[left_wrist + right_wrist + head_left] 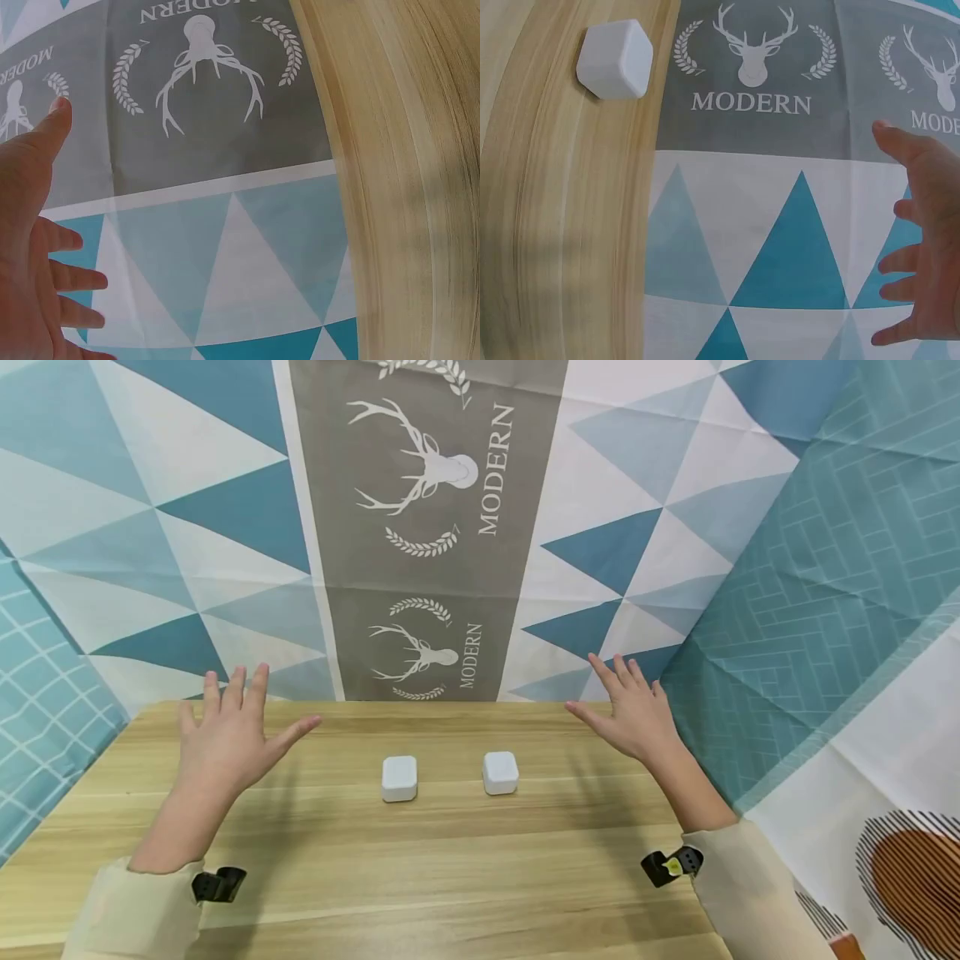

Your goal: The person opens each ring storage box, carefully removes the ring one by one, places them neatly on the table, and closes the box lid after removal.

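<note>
Two small white blocks with rounded edges sit apart on the wooden table in the head view: a left block (399, 778) and a right block (500, 773). My left hand (228, 739) is spread above the table, left of the blocks, holding nothing. On the other side my right hand (630, 714) is likewise raised with fingers spread and nothing in it. Neither hand touches a block. One white block (615, 60) shows in the right wrist view, away from the right hand (926, 232). The left wrist view shows only the left hand (37, 247), no block.
The wooden table (420, 893) meets a patterned cloth (420, 560) with deer prints and triangles along its back edge. Teal tile-patterned cloth (840, 568) hangs at the right. A black wrist mount (217, 885) is on the left sleeve, another mount (672, 865) on the right.
</note>
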`<state>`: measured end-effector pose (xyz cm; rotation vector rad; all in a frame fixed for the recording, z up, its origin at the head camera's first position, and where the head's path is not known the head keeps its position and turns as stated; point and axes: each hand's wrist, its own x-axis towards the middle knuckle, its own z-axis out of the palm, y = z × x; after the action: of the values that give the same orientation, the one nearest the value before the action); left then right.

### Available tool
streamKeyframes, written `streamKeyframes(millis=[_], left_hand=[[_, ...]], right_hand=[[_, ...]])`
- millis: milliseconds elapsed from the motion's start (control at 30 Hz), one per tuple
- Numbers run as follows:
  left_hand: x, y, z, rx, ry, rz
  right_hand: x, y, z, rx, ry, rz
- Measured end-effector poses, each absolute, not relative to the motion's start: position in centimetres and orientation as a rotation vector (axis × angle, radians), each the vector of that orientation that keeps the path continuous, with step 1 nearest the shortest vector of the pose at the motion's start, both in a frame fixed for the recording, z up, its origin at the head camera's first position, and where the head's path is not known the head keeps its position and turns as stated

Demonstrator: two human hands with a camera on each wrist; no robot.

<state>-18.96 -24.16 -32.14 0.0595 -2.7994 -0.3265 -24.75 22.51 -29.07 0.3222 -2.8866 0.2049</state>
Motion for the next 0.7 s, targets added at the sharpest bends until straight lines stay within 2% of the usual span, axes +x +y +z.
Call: streamKeyframes(millis=[700], left_hand=[[-19.3,-23.9,-32.7,-0.028,-2.688,-0.376]], right_hand=[[-24.9,20.6,-30.1,0.557,-2.668,0.414]])
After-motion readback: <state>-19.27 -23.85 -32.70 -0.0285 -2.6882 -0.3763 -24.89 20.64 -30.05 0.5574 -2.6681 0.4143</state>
